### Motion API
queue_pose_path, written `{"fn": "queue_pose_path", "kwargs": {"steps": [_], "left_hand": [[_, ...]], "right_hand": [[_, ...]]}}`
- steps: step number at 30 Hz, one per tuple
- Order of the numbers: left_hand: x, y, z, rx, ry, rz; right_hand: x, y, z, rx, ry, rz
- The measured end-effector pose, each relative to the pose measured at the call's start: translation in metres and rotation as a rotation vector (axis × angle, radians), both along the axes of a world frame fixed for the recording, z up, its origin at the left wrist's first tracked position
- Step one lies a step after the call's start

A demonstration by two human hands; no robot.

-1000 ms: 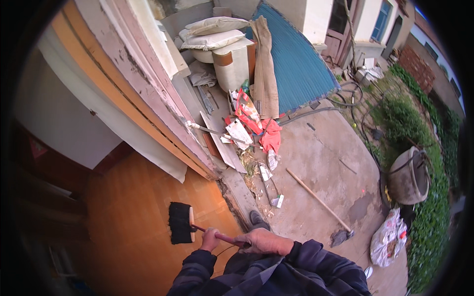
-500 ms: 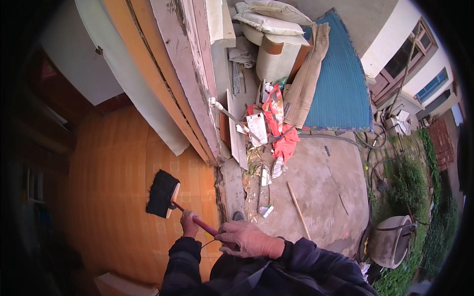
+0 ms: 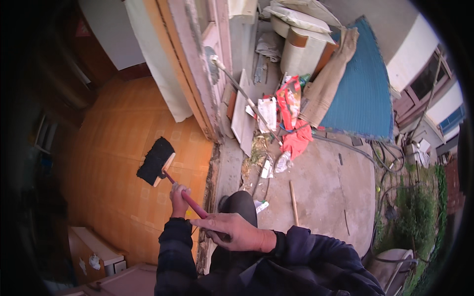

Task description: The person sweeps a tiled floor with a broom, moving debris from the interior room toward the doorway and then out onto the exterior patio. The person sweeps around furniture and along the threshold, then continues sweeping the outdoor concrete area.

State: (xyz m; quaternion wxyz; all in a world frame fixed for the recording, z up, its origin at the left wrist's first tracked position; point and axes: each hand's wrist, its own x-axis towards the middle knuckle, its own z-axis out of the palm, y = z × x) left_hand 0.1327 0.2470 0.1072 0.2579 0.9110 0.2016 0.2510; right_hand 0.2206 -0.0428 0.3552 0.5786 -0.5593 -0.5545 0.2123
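A push broom [image 3: 196, 204] with a reddish handle, a pale wooden block and thick black bristles lies across the doorway side of my view. Its bristles rest on the orange tiled floor [image 3: 113, 163] indoors. My left hand [image 3: 179, 198] is closed round the handle a short way behind the block. Nearer my body, my right hand [image 3: 241, 233] wraps the upper part of the handle, its index finger stretched out over the handle. My dark-trousered knee [image 3: 242, 204] shows just beyond the right hand, beside the worn door sill.
Left of the doorway's frame [image 3: 197, 89] hangs a white curtain [image 3: 158, 59]. A brown cabinet [image 3: 89, 246] stands at lower left. Outside, a wooden stick [image 3: 294, 202] lies on the concrete. Beyond are red bags and litter, a white pipe [image 3: 242, 91], a blue mat [image 3: 350, 93], hoses and a pot.
My view has turned and shifted, and my knee has come up into sight over the sill. Both hands keep their hold on the broom. The cabinet at lower left shows more.
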Motion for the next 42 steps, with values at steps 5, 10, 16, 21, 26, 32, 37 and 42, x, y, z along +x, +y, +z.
{"fn": "queue_pose_path", "kwargs": {"steps": [5, 10, 16, 21, 26, 32, 37, 42], "left_hand": [[-0.013, -0.057, -0.018, -0.007, 0.134, -0.015], [-0.022, -0.126, -0.009, 0.047, 0.117, 0.02], [-0.021, -0.211, 0.045, -0.02, -0.067, -0.06], [0.005, -0.262, 0.085, -0.167, 0.107, -0.019], [0.046, -0.261, 0.046, -0.252, 0.074, -0.2], [0.058, -0.237, -0.032, -0.133, 0.609, -0.296], [0.052, -0.278, -0.055, -0.188, 0.903, -0.474], [0.072, -0.297, -0.045, -0.259, 0.851, -0.576]], "right_hand": [[-0.018, -0.081, 0.003, -0.113, 0.151, -0.063], [-0.02, -0.141, 0.037, -0.142, 0.171, -0.063], [0.002, -0.196, 0.078, -0.236, 0.133, -0.111], [0.058, -0.217, 0.118, -0.17, 0.065, -0.237], [0.123, -0.243, 0.112, -0.346, 0.057, -0.535], [0.141, -0.283, 0.119, -0.816, 0.101, -0.704], [0.118, -0.317, 0.081, -1.6, -0.645, -0.372], [0.132, -0.395, 0.01, -1.647, -0.799, -0.466]]}}
